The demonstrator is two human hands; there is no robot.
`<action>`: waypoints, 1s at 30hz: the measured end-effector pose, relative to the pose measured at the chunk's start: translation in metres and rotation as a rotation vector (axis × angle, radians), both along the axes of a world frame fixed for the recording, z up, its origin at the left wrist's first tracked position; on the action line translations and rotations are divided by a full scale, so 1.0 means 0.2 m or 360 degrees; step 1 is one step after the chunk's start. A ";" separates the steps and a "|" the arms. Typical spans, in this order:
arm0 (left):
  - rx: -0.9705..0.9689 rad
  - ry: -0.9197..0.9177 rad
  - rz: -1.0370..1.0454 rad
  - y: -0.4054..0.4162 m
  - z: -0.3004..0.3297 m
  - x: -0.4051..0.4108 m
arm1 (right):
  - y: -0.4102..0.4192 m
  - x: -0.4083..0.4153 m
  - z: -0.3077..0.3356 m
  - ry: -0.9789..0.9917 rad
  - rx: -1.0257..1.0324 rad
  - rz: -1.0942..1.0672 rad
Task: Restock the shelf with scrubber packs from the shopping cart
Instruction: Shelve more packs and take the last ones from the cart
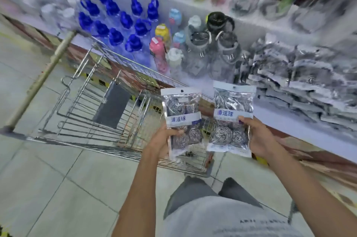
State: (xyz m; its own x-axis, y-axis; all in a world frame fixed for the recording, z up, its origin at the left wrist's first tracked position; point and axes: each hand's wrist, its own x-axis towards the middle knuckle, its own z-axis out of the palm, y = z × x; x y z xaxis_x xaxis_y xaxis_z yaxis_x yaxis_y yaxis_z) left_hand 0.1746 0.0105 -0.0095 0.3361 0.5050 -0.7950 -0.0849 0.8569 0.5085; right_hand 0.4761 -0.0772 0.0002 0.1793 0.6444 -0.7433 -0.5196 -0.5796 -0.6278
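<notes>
My left hand (161,143) grips the lower left edge of a clear scrubber pack (182,118) holding steel-wool balls, upright above the shopping cart (96,113). In my right hand (258,137) is a second scrubber pack (231,116), gripped at its lower right side with the thumb on the front. That pack hangs near the front edge of the white shelf (301,130). Several scrubber packs (301,82) lie stacked on the shelf to the right. The cart basket looks nearly bare, with a dark grey flap (112,107) inside.
Blue-capped bottles (117,22) and coloured and dark drink bottles (193,47) stand on the shelf left of the stacked packs. The cart's handle bar (42,80) runs at the left. Tiled floor lies under my legs (208,194). The view is blurred.
</notes>
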 end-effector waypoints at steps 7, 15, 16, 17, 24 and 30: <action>-0.0055 -0.0144 0.0022 -0.46 0.14 0.50 | -0.60 0.46 0.07 -0.0063 0.0046 -0.0233; 0.0084 -0.0013 -0.0290 -0.82 0.26 1.08 | -1.17 0.87 0.25 -0.0112 0.0051 -0.0631; 0.0162 -0.0002 -0.0380 -0.84 0.27 1.16 | -1.21 0.93 0.26 -0.0128 0.0065 -0.0670; 0.0236 0.0021 -0.0455 -0.86 0.29 1.24 | -1.25 0.97 0.27 -0.0148 0.0070 -0.0711; 0.0334 -0.0006 -0.0656 -0.86 0.36 1.69 | -1.33 1.24 0.35 -0.0284 0.0086 -0.0806; 0.0319 -0.0011 -0.0741 -0.75 0.41 2.03 | -1.24 1.51 0.34 -0.0339 0.0007 -0.0818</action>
State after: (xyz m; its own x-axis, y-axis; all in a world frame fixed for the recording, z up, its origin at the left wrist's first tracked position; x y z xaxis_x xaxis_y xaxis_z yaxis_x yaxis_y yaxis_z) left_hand 0.5815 -0.1392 0.0730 0.5666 0.4428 -0.6949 0.2792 0.6903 0.6675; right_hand 0.7786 -0.3255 0.0690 0.6173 0.4373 -0.6540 -0.5963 -0.2822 -0.7515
